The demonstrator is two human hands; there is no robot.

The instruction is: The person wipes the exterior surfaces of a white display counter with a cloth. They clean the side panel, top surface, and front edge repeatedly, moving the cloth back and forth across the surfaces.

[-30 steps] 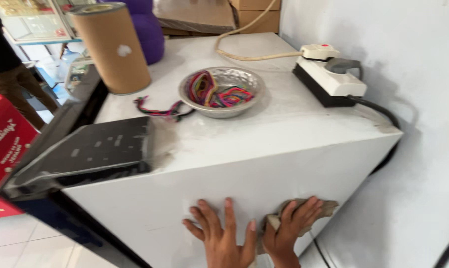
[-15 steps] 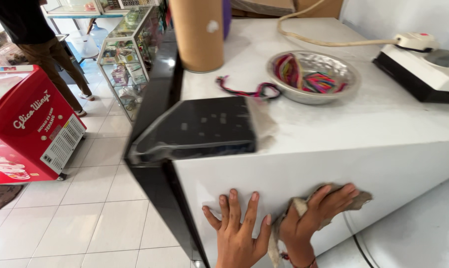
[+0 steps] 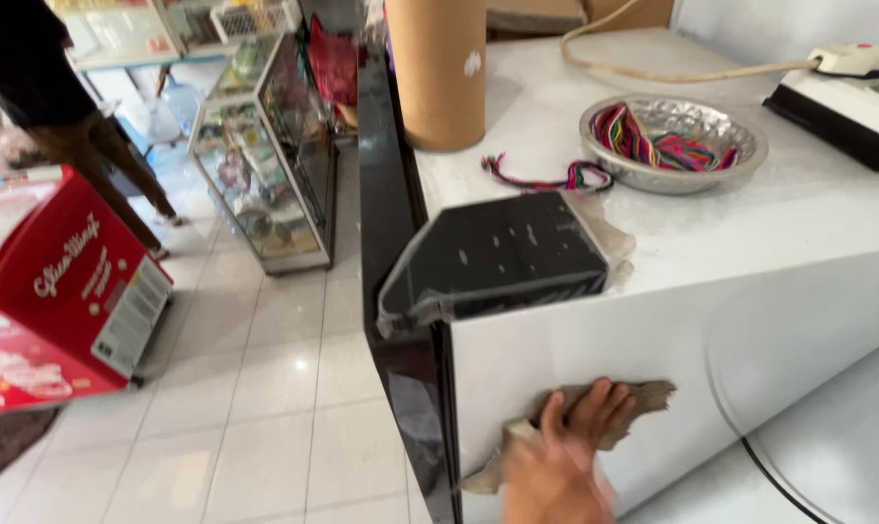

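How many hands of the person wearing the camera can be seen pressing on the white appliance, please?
1: one hand presses a brown rag against the white appliance's side, low in the picture. Which hand it is cannot be told; the other may be out of frame.
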